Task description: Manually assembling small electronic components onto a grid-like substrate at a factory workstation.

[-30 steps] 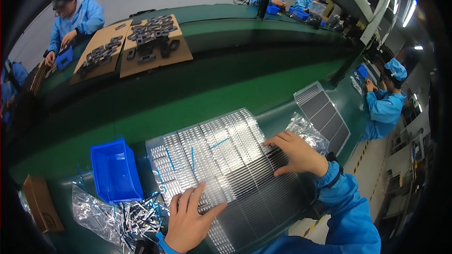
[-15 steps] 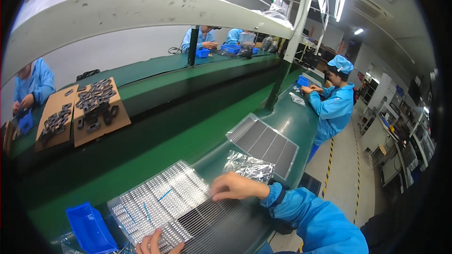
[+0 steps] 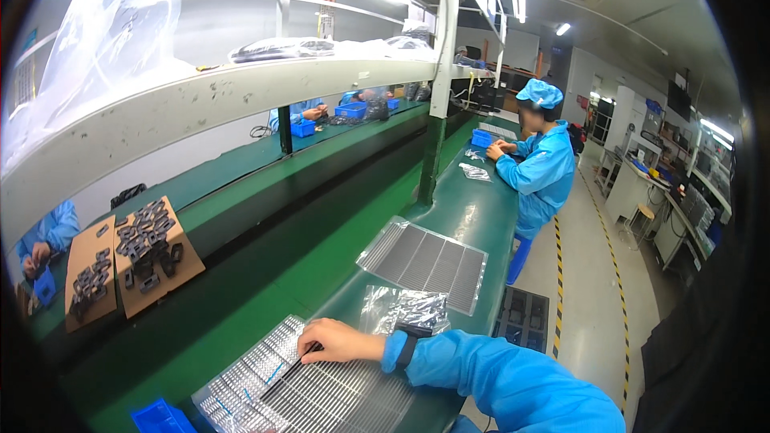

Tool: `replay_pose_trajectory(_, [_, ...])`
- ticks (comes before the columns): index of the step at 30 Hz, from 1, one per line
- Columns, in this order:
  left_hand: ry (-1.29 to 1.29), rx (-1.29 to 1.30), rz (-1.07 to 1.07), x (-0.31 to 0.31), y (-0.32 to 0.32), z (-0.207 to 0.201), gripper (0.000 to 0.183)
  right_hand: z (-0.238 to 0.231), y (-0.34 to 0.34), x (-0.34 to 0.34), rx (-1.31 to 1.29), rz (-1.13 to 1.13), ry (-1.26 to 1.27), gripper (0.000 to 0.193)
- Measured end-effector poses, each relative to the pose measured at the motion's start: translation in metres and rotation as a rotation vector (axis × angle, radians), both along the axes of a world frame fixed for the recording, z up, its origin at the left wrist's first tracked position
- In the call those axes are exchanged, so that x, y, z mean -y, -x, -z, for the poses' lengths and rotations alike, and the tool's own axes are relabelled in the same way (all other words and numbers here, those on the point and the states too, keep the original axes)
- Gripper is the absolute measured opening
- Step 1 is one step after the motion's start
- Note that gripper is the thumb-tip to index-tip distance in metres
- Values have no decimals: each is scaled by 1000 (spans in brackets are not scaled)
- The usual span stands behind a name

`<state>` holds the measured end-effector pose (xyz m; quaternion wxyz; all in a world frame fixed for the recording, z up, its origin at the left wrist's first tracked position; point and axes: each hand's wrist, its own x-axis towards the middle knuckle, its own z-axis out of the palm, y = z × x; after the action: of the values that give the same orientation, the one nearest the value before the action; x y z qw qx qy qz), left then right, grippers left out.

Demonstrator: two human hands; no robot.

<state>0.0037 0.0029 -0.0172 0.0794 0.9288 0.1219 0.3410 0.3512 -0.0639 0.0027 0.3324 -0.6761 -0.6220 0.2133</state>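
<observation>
My right hand [image 3: 335, 342] is closed over a flat sheet of small silver parts [image 3: 345, 401], its thumb and fingers pinched at the upper end of a thin dark strip [image 3: 281, 382]. The strip slants down to the left across the sheet. The parts lie in close rows, with a few short blue strips [image 3: 274, 373] among them. A black band [image 3: 411, 343] circles my right wrist over the blue sleeve. My left hand does not show in the view.
Beyond my forearm lie crinkled silver bags [image 3: 403, 309] and a second sheet of rows [image 3: 425, 261]. A blue bin [image 3: 163, 417] stands at lower left. A co-worker in blue [image 3: 536, 164] sits farther along the bench. Across the gap, cardboard sheets [image 3: 190, 260] hold black parts.
My right hand has moved left across the sheet, where the dark strip now shows under its fingers. The view has shifted, and my left hand has dropped out of it.
</observation>
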Motion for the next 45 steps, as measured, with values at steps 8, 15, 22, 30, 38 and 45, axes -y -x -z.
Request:
replay_pose_trajectory(8, [40,-25,-29,5,-3,-19,34,-11,75,-28,158,24,-513,29])
replay_pose_trajectory(15, [55,-43,-31,13,-12,-36,35,25,116,-46,106,-128,-661,29])
replay_pose_trajectory(22, [89,-36,-28,34,-19,-64,37,48,126,-51,0,-194,-730,28])
replay_pose_trajectory(30, [69,40,154,76,-36,-129,40,39,132,-48,-94,-258,-648,29])
replay_pose_trajectory(38, [55,-194,376,144,-51,-237,38,41,110,-45,-108,-142,-536,26])
replay_pose_trajectory(45, [324,-277,152,166,-27,-241,31,29,131,-42,-65,-194,-558,23])
